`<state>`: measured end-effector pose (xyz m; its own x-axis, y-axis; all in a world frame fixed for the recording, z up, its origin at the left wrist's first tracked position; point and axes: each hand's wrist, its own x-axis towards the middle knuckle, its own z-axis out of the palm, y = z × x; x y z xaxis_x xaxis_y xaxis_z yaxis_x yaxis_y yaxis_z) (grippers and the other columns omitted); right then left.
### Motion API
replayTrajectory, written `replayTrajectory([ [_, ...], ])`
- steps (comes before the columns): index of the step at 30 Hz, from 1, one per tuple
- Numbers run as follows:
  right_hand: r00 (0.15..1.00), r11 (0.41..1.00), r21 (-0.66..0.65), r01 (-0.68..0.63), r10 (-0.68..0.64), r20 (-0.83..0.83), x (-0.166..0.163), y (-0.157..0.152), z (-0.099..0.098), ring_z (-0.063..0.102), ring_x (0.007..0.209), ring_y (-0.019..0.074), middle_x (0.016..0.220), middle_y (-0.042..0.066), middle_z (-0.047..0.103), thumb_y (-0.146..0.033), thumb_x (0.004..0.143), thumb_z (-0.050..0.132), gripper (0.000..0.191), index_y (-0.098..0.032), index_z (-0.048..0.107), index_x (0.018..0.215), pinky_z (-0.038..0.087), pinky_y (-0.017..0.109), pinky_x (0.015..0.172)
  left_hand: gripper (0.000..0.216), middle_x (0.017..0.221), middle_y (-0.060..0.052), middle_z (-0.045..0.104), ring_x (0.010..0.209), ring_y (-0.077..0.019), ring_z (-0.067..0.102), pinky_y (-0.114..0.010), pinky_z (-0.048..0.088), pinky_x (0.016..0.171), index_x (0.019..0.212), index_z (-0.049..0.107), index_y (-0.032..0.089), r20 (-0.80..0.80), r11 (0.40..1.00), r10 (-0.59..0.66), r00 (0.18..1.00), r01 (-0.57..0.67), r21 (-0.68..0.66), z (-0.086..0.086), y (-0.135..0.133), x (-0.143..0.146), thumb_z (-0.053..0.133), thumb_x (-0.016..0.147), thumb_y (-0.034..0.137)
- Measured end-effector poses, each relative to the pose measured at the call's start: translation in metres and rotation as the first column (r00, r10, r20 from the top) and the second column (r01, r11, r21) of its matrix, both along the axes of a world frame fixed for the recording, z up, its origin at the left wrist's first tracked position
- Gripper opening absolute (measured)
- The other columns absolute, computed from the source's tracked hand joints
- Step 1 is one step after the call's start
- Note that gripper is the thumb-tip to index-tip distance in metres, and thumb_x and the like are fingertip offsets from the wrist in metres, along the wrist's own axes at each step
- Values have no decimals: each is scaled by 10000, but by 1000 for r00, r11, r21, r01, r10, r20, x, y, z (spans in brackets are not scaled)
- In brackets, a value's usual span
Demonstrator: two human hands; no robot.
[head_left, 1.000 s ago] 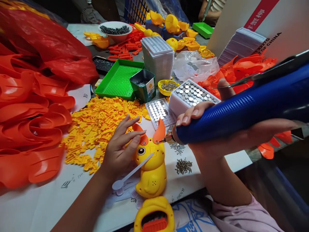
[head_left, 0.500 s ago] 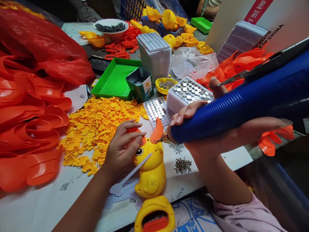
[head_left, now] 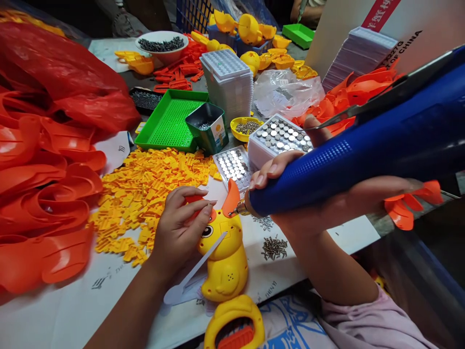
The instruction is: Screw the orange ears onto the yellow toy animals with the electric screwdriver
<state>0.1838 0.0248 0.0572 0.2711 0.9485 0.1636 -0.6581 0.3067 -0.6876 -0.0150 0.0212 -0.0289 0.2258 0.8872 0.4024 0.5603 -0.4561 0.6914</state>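
Observation:
A yellow toy animal body with orange ears lies on the white sheet in front of me. My left hand rests on its head, fingers curled and pressed on the left orange ear. My right hand grips a blue electric screwdriver, whose metal tip sits by the right orange ear. A white plastic spoon-like piece leans across the toy. Small piles of screws lie just right of it.
A heap of small yellow plastic parts lies left of the toy, with stacked orange shells further left. Behind are a green tray, a green tin, trays of button batteries and a yellow shell at the near edge.
My left-hand fingers have curled from spread to pressed on the left ear. The screwdriver and the whole scene have shifted slightly left in view.

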Motion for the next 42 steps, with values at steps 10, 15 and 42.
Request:
replayTrajectory([
  [10, 997, 997, 77, -9, 3, 83, 1, 1, -10, 593, 503, 160, 594, -27, 614, -677, 651, 675, 424, -255, 645, 629, 525, 322, 500, 148, 1045, -46, 589, 1027, -211, 561, -423, 439, 932, 953, 723, 241, -37, 1000, 14, 999, -13, 19, 3, -2, 1, 605, 871, 207],
  [15, 996, 989, 141, -49, 37, 84, 1, -1, -12, 607, 525, 165, 608, -28, 629, -597, 701, 689, 352, -252, 622, 685, 545, 325, 522, 127, 1031, -50, 579, 1016, -209, 550, -413, 439, 923, 937, 713, 221, -67, 999, 3, 998, 1, 53, 4, -2, 2, 612, 864, 196],
  [42, 968, 959, 172, -226, 201, 150, -12, 22, -15, 563, 414, 157, 552, 14, 605, -636, 582, 736, 463, -191, 608, 592, 476, 299, 386, 175, 1012, -71, 552, 1013, -239, 477, -458, 395, 928, 957, 738, 214, -145, 1000, 18, 989, -14, 25, 11, -6, 10, 578, 886, 226],
])
